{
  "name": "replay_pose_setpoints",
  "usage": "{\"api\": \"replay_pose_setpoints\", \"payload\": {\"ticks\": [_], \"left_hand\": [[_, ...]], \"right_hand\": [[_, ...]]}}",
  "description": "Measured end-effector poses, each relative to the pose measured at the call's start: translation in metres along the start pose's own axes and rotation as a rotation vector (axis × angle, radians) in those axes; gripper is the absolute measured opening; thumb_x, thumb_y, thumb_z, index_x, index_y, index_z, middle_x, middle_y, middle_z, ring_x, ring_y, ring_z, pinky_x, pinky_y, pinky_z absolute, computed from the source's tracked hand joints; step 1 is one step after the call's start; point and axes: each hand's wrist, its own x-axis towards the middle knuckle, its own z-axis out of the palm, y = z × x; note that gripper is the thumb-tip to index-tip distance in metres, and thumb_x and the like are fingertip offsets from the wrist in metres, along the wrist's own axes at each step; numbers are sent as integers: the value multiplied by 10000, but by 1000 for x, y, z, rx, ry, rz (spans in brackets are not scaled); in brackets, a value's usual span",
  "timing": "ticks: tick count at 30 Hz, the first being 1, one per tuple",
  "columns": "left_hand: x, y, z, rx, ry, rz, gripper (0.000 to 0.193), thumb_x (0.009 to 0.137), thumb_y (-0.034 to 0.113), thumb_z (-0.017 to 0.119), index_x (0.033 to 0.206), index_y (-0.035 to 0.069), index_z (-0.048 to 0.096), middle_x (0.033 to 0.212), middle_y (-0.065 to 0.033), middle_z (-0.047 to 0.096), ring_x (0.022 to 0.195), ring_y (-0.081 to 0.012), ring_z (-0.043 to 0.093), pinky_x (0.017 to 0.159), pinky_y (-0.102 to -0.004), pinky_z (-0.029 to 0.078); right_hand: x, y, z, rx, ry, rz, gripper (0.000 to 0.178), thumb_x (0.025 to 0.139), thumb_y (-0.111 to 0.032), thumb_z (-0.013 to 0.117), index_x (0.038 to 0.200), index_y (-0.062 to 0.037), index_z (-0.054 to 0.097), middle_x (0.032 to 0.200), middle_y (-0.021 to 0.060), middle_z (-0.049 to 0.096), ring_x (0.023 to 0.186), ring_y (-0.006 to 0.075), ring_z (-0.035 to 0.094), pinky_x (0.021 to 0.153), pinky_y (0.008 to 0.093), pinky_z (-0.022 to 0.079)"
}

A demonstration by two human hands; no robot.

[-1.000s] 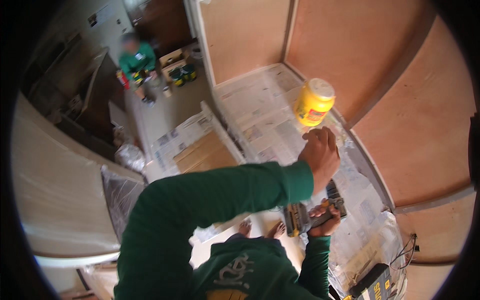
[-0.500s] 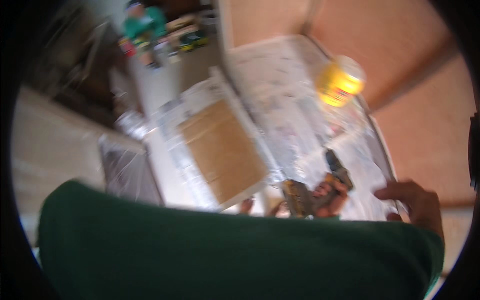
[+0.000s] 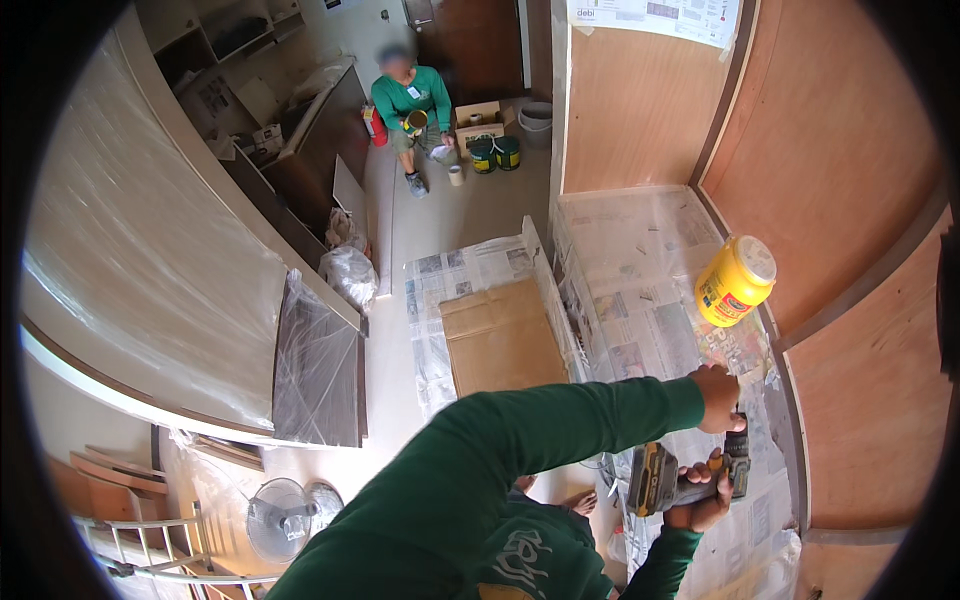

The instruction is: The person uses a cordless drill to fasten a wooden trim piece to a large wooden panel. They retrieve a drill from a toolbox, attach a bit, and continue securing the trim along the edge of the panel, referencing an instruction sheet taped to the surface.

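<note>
My right hand (image 3: 703, 492) is wrapped around the grip of a black and yellow cordless drill (image 3: 655, 482). The battery end of the drill faces left, and its nose points away from me. At that nose my left hand (image 3: 716, 398) is closed, thumb and fingers pinched together. Whatever small part sits between those fingers is hidden. Under both hands lies a surface covered in newspaper and clear plastic (image 3: 650, 285). A yellow plastic jar (image 3: 735, 282) with a pale lid stands on it, beyond my hands.
Wooden panels (image 3: 840, 160) rise along the right. A cardboard sheet (image 3: 505, 335) lies on a papered board at centre. Farther off, a person in green (image 3: 412, 105) sits low beside green tubs (image 3: 495, 154) and a box. A fan (image 3: 280, 520) and a metal ladder (image 3: 150, 550) are lower left.
My left hand has come from apart on the right to the drill's nose, its fingers now closed. My view has shifted and sharpened. The right hand keeps hold of the drill.
</note>
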Motion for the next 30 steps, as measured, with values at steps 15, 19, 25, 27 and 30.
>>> {"api": "replay_pose_setpoints", "payload": {"ticks": [15,19,25,27,30], "left_hand": [[86,14,163,-947,-135,-180,592,870,472,815,1111,-34,622,883,-95,689,747,-140,633,656,-333,550],[109,37,162,-685,-38,-272,646,883,517,789,1142,-45,602,950,-104,669,762,-175,638,631,-354,544],[167,50,166,-416,-110,-224,473,919,421,737,1097,-7,643,956,-94,674,794,-169,633,626,-342,531],[178,112,144,-297,-210,-514,454,926,479,689,1210,139,588,864,-81,627,472,-189,537,363,-381,404],[209,107,157,-285,-152,-605,391,933,494,651,1158,184,572,806,-82,589,376,-172,425,286,-335,312]], "right_hand": [[12,-50,-29,-16,345,-83,329,809,-335,617,1036,-100,583,668,-2,431,574,194,453,562,373,409],[26,-56,-45,173,230,-63,443,810,-329,618,1175,-80,604,679,12,483,598,201,507,624,423,478],[80,-58,-67,360,230,-190,401,831,-303,602,1160,-75,579,689,33,522,625,218,537,669,419,488],[112,-64,-83,422,204,-237,372,840,-308,592,1138,-86,582,688,32,523,625,218,540,665,409,487],[150,-67,-89,525,175,-214,293,849,-311,588,1058,-105,592,679,19,533,615,206,544,640,376,481]]}}
